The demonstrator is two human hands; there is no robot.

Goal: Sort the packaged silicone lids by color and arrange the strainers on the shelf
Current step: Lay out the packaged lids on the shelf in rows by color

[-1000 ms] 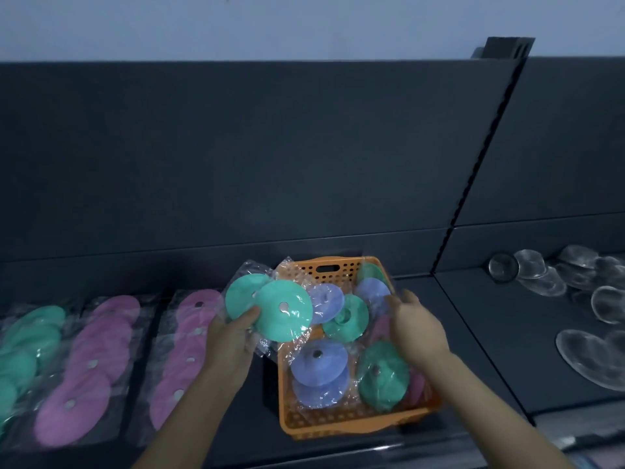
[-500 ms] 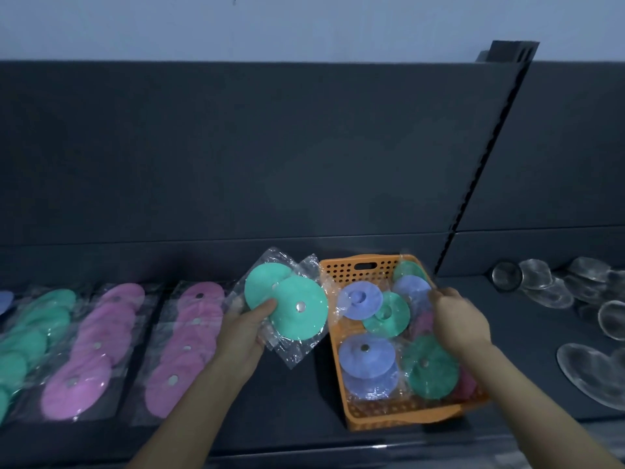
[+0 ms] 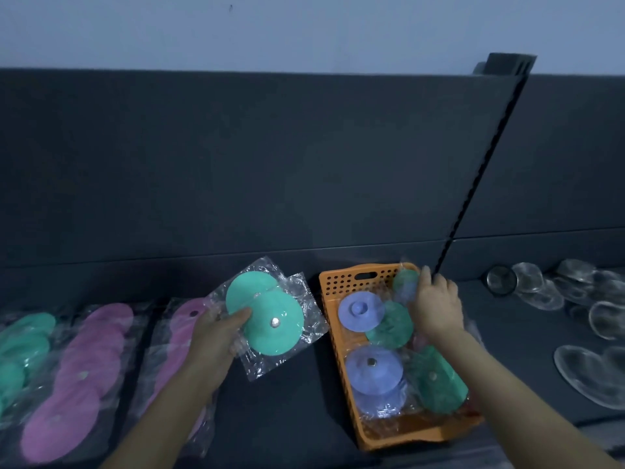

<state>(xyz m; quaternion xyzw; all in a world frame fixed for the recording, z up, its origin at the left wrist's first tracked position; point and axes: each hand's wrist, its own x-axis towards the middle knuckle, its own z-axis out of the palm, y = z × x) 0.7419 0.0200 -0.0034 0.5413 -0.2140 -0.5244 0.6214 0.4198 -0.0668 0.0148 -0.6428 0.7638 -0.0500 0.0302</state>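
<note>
Shelf: dark grey shelf (image 3: 287, 407) with a tall back panel, in dim light.
Sorted rows: pink lids (image 3: 94, 363) lie in two overlapping rows towards the left end. A green row (image 3: 20, 346) sits at the far left edge.
Basket: the orange basket (image 3: 338, 275) stands right of centre, its near end at the shelf's front edge. It holds mixed purple lids (image 3: 362, 311) and dark green lids (image 3: 439, 380).
Left hand: the left hand (image 3: 216, 336) grips two green lid packets (image 3: 270, 319) by their wrap, thumb on top, above the bare shelf between the pink rows and the basket.
Right hand: the right hand (image 3: 436, 306) reaches into the basket's far right corner. Its fingers are hidden, so I cannot tell whether it grips a packet.
Strainers: the clear strainers (image 3: 541, 289) lie loose on the right section, not yet arranged.
Risk, slip: the wrap looks slick, and with two packets in one pinch the lower one may slide out.
Risk, basket: a tug from the right hand could push the near end over the front edge.
Risk, reach: the green row lies beyond the pink rows, so a low carry could drag those packets askew.
Risk, colour: dim light may blur green against purple.
</note>
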